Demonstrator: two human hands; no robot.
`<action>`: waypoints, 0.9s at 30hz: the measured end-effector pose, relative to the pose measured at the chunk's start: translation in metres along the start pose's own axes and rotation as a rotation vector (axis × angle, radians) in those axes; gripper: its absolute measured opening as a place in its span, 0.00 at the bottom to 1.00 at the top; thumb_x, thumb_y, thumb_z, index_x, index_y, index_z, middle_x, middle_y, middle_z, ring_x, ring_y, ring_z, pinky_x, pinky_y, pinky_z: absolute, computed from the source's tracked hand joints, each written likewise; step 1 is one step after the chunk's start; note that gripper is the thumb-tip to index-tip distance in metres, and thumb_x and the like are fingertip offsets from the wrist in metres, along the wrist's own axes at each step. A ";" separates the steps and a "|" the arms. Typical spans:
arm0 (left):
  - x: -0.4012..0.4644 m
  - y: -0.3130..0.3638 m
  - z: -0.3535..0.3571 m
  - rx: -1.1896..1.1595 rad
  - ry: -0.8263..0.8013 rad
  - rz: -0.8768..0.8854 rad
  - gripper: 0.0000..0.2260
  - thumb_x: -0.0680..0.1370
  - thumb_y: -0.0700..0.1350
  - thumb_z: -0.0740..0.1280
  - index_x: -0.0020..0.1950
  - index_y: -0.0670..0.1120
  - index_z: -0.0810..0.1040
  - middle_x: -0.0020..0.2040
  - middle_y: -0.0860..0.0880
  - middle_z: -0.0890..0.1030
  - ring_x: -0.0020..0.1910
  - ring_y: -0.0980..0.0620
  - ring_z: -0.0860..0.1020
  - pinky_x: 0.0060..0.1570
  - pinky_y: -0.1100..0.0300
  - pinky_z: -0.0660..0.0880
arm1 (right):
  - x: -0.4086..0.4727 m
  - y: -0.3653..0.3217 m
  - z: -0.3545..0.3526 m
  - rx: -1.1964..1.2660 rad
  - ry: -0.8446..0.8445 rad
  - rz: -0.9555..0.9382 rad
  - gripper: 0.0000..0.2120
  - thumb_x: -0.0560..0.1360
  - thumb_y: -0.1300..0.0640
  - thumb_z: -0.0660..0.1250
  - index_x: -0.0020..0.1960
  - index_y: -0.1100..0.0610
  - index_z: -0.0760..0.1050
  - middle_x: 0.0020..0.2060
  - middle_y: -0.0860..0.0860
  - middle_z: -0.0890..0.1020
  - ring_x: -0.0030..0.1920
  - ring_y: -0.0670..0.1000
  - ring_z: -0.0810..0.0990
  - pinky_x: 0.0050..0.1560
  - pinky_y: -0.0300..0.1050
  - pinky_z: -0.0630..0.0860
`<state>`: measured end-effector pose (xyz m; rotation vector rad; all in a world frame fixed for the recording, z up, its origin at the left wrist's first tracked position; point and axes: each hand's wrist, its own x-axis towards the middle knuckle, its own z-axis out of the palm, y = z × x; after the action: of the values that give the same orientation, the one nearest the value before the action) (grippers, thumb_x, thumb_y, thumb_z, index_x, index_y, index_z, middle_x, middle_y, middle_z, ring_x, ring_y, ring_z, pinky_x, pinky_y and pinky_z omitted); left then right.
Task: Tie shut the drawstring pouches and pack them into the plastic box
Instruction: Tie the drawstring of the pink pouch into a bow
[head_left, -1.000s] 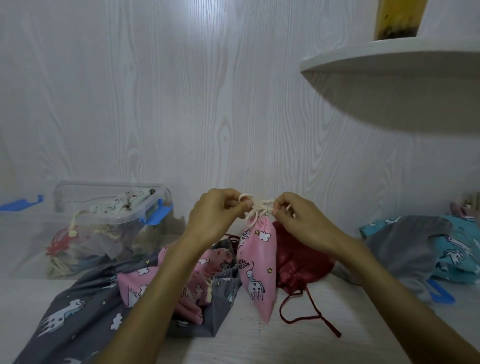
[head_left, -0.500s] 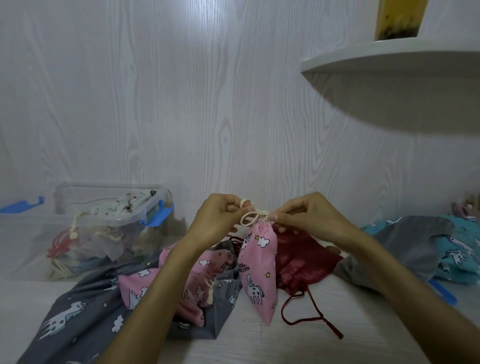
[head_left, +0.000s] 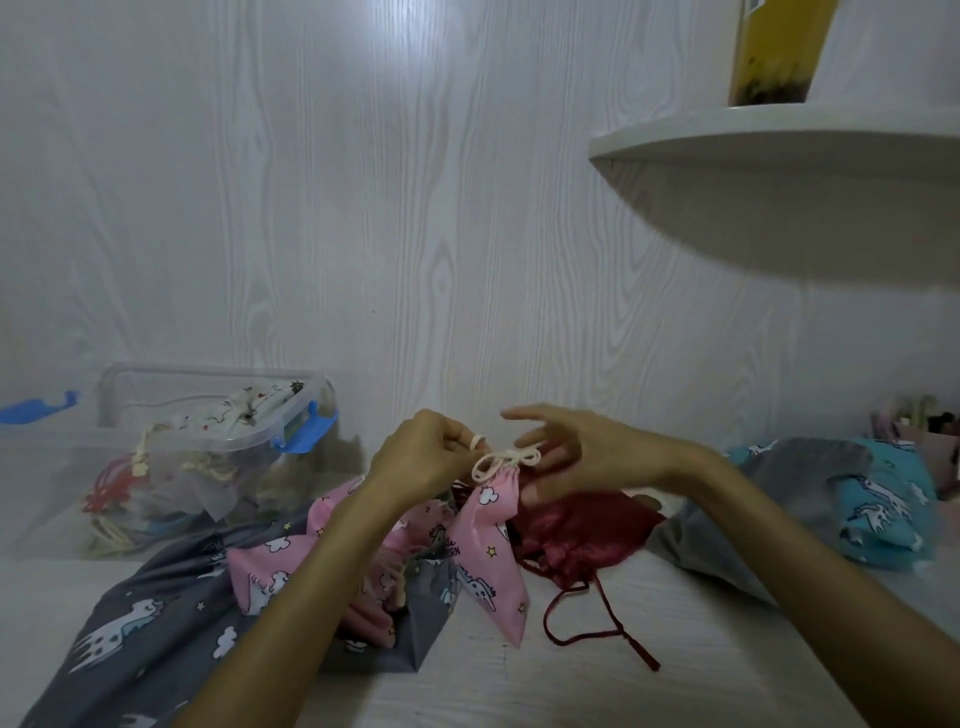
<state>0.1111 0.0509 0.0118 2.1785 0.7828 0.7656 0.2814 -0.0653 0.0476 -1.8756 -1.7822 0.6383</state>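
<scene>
White wood wall stands behind the desk (head_left: 649, 670). Her left hand (head_left: 423, 457) pinches the cord (head_left: 501, 462) of the pink pouch (head_left: 491, 551) hanging under it. Her right hand (head_left: 587, 457), just beside, has fingers spread loose. Far left of the hands sits the plastic box (head_left: 171, 457).

plastic box (head_left: 218, 447) left of pouch (head_left: 491, 545), shelf (head_left: 779, 150) above right

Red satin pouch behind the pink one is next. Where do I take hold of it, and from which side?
Probably at its gathered neck, the bunched end of the red satin pouch facing the person, where the red cord trails loose over the table. Come from above on the near right side: the pink pouch, hanging from the left hand, blocks the left. The smooth body offers a poorer grip.
</scene>
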 end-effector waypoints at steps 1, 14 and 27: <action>-0.001 0.000 -0.003 0.022 -0.008 -0.011 0.06 0.72 0.49 0.73 0.34 0.53 0.83 0.34 0.50 0.85 0.39 0.46 0.83 0.47 0.45 0.80 | -0.002 0.003 0.010 0.066 -0.090 -0.003 0.43 0.66 0.56 0.77 0.73 0.40 0.58 0.66 0.42 0.71 0.61 0.42 0.75 0.62 0.38 0.73; -0.051 0.005 -0.051 0.057 -0.100 -0.103 0.25 0.78 0.59 0.58 0.73 0.52 0.64 0.65 0.52 0.72 0.60 0.50 0.76 0.51 0.55 0.78 | -0.020 0.019 0.104 -0.195 0.165 -0.096 0.13 0.69 0.50 0.73 0.45 0.60 0.80 0.37 0.53 0.76 0.37 0.48 0.72 0.44 0.49 0.72; -0.047 0.010 -0.122 -0.005 0.244 0.136 0.10 0.71 0.37 0.72 0.49 0.51 0.83 0.40 0.46 0.85 0.31 0.55 0.78 0.35 0.61 0.75 | 0.030 -0.080 0.044 0.544 0.534 -0.175 0.08 0.71 0.66 0.70 0.50 0.63 0.82 0.36 0.49 0.83 0.33 0.42 0.80 0.35 0.31 0.77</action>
<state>-0.0021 0.0608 0.0775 2.1765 0.7559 1.1176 0.1933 -0.0309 0.0633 -1.3392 -1.2483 0.4408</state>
